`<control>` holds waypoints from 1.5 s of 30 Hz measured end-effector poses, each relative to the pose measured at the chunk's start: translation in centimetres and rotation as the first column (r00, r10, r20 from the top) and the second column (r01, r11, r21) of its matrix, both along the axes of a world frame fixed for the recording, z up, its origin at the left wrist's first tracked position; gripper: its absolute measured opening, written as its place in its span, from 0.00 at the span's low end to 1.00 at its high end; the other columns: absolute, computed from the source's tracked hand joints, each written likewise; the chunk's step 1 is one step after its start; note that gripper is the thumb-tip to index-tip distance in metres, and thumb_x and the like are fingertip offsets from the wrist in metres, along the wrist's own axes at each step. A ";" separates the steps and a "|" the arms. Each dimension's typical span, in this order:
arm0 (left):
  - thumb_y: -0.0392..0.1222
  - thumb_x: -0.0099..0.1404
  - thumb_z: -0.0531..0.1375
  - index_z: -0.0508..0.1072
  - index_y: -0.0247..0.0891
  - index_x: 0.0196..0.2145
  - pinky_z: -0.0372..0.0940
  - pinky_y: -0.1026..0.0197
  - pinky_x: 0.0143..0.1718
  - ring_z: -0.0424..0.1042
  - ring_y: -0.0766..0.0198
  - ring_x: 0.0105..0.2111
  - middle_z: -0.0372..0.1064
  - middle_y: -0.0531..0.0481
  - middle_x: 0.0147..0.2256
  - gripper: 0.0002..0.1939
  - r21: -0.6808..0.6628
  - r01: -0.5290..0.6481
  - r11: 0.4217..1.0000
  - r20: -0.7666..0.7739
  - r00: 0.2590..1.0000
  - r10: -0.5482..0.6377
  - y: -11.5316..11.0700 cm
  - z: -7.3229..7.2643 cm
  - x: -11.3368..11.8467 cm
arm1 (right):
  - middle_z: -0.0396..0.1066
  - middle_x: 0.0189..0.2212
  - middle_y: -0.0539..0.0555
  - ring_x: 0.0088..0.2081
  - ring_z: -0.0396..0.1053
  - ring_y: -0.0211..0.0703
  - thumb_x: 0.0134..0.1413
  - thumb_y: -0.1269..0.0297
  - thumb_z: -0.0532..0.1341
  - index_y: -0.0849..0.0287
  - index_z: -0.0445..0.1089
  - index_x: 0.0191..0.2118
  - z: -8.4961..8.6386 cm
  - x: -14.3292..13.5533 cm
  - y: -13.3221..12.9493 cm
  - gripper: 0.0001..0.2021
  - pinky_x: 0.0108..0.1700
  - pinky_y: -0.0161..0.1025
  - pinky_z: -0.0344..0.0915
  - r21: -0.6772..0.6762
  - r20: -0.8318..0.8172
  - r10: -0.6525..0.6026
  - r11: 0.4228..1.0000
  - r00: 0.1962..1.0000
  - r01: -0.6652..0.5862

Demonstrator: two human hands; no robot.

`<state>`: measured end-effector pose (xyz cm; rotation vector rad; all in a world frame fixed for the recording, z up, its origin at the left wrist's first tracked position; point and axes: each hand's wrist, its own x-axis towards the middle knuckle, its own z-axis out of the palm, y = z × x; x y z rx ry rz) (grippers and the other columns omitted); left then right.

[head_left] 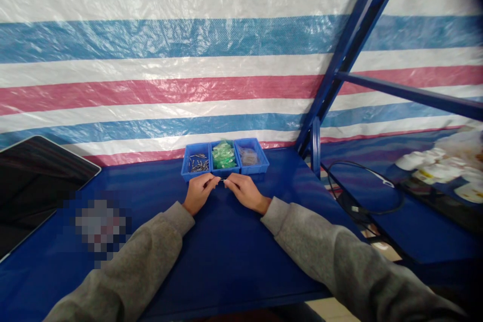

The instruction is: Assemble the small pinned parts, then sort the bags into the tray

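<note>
My left hand [199, 192] and my right hand [245, 192] meet just in front of three blue bins, fingertips pinched and a small gap apart. A small thin shiny piece [222, 179] spans that gap, gripped at both ends; it is too small to name its kind. The left bin [185, 171] holds slim metal pieces [199, 165]. Green plastic packets [224, 154] fill the middle bin [225, 171]. In the right bin [264, 163] lie clear, flat plastic pieces or bags [248, 157].
A dark-screened device with a pale frame [33, 191] lies at left, near a blurred-out patch. To the right stand a blue metal frame [339, 65], a looped black cable [362, 209] and several white bottles [433, 166]. Striped plastic sheeting [169, 35] hangs behind the blue table [234, 266].
</note>
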<state>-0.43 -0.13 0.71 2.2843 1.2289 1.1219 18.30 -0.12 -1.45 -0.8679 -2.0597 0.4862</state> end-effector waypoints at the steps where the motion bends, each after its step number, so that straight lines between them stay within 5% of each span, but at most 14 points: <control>1: 0.47 0.64 0.54 0.70 0.35 0.24 0.59 0.66 0.26 0.62 0.70 0.21 0.65 0.53 0.21 0.16 0.012 0.005 1.000 0.007 1.000 -0.005 0.0 0.1 0.0 | 0.67 0.25 0.51 0.29 0.65 0.37 0.64 0.58 0.46 0.59 0.67 0.27 0.0 0.0 0.1 0.20 0.36 0.34 0.60 -0.009 0.005 -0.007 1.000 1.000 0.007; 10: 0.45 0.65 0.54 0.72 0.36 0.38 0.63 0.67 0.24 0.64 0.72 0.20 0.73 0.47 0.36 0.11 0.017 0.054 0.998 0.137 0.989 -0.056 -0.4 0.3 0.2 | 0.66 0.20 0.50 0.24 0.63 0.35 0.64 0.56 0.46 0.60 0.65 0.21 -0.5 0.0 0.4 0.24 0.33 0.33 0.58 -0.040 0.067 -0.025 0.999 0.997 0.027; 15: 0.44 0.66 0.53 0.68 0.35 0.32 0.64 0.67 0.23 0.63 0.75 0.16 0.73 0.44 0.42 0.10 -0.041 0.030 0.999 0.205 0.979 -0.021 -0.4 0.0 0.1 | 0.66 0.20 0.50 0.24 0.63 0.35 0.64 0.58 0.47 0.60 0.65 0.20 -0.5 -0.1 0.3 0.23 0.32 0.33 0.57 -0.018 0.068 -0.043 0.999 0.997 0.044; 19: 0.45 0.66 0.53 0.66 0.35 0.32 0.62 0.68 0.20 0.62 0.76 0.15 0.74 0.46 0.39 0.10 -0.060 0.016 0.998 0.199 0.980 -0.004 -0.2 -0.4 0.0 | 0.65 0.19 0.50 0.23 0.63 0.35 0.64 0.57 0.48 0.60 0.65 0.20 -0.2 -0.1 0.2 0.23 0.31 0.33 0.57 -0.014 0.061 -0.052 0.999 0.997 0.053; 24: 0.45 0.64 0.55 0.69 0.36 0.35 0.67 0.65 0.33 0.72 0.65 0.30 0.73 0.49 0.33 0.10 -0.023 -0.023 0.999 0.135 0.990 0.025 -0.1 -0.3 0.1 | 0.65 0.19 0.50 0.24 0.63 0.35 0.64 0.57 0.47 0.60 0.65 0.21 0.1 -0.1 0.0 0.23 0.32 0.33 0.58 -0.017 0.066 -0.065 0.998 0.996 0.066; 32: 0.44 0.65 0.54 0.73 0.37 0.35 0.64 0.63 0.40 0.71 0.64 0.34 0.72 0.48 0.34 0.10 0.085 -0.005 0.996 0.066 0.998 -0.001 0.1 -0.3 0.0 | 0.65 0.20 0.50 0.23 0.62 0.35 0.64 0.58 0.47 0.59 0.63 0.21 0.1 0.0 -0.1 0.22 0.32 0.33 0.58 -0.008 0.051 -0.088 0.996 0.995 0.089; 39: 0.48 0.61 0.59 0.72 0.37 0.35 0.63 0.67 0.28 0.68 0.69 0.21 0.69 0.55 0.23 0.11 0.010 -0.041 0.999 0.131 0.991 0.039 0.2 -0.8 -0.2 | 0.66 0.22 0.51 0.26 0.64 0.37 0.63 0.59 0.49 0.59 0.66 0.25 0.3 0.0 -0.2 0.18 0.33 0.34 0.58 0.004 -0.021 -0.150 0.989 0.988 0.151; 45: 0.47 0.61 0.59 0.70 0.36 0.37 0.62 0.69 0.27 0.67 0.70 0.19 0.66 0.57 0.18 0.11 0.014 -0.007 1.000 0.142 0.990 0.005 0.2 -0.9 -0.1 | 0.71 0.31 0.53 0.31 0.67 0.38 0.61 0.61 0.52 0.59 0.69 0.38 0.1 -0.1 -0.2 0.11 0.37 0.34 0.62 0.035 -0.067 -0.046 0.998 0.997 0.048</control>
